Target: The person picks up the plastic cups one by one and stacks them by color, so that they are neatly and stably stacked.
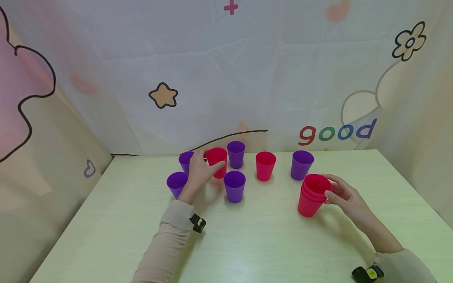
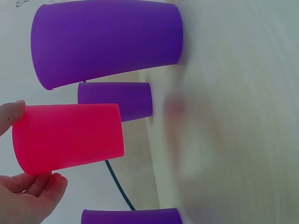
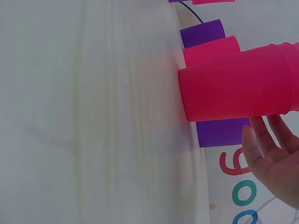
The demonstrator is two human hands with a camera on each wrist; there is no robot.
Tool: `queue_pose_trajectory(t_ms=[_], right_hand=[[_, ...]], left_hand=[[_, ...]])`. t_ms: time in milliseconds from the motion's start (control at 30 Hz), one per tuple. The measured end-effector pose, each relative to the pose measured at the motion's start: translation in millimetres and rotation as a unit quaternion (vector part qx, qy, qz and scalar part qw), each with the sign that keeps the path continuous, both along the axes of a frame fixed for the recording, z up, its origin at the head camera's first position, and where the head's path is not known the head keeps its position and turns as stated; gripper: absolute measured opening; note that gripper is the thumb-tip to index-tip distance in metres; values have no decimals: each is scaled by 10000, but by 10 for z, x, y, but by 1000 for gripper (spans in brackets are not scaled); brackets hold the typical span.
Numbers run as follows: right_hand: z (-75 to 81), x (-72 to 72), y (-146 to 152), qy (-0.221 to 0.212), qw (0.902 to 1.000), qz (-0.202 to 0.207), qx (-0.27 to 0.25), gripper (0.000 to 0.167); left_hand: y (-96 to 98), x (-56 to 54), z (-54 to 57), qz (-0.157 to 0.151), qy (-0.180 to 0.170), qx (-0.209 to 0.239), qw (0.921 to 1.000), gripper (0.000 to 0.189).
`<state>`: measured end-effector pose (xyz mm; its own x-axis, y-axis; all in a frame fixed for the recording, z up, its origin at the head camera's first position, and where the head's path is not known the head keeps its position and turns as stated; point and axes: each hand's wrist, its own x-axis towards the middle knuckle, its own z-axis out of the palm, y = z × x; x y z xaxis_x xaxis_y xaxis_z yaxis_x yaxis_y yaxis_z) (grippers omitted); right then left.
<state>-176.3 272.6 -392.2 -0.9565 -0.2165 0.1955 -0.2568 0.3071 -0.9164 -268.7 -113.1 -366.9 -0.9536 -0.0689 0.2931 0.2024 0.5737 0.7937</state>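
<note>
My left hand [image 1: 201, 171] holds a red cup [image 2: 70, 135] between thumb and fingers, near its rim. A gap shows between this cup's base and the table in the left wrist view. Purple cups surround it: one behind [image 1: 236, 155], one in front to the right [image 1: 234, 188], and two on the left [image 1: 176, 184], partly covered by the hand and wrist. On the right, a stack of nested red cups [image 1: 309, 202] is upright. My right hand [image 1: 348, 200] grips the stack's upper right side, thumb on the near side and fingers behind.
A single red cup [image 1: 265, 167] stands between the two hands, toward the back. Behind the stack is another purple cup [image 1: 302, 165]. The pale wooden table [image 1: 247, 243] meets a printed cloth backdrop [image 1: 212, 78] at its far edge.
</note>
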Motion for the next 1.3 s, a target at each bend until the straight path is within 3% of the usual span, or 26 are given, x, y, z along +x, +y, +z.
queue_pose_trajectory(t_ms=[433,1300], right_hand=[[-23,-5,-8,-11,10000,-54,31,48],[-27,-6,-2,161,9998,17,-90,45]], left_hand=[[41,83,173,-25,300,54,9995,60],[245,294,398,-651,1005,290,9924,61]])
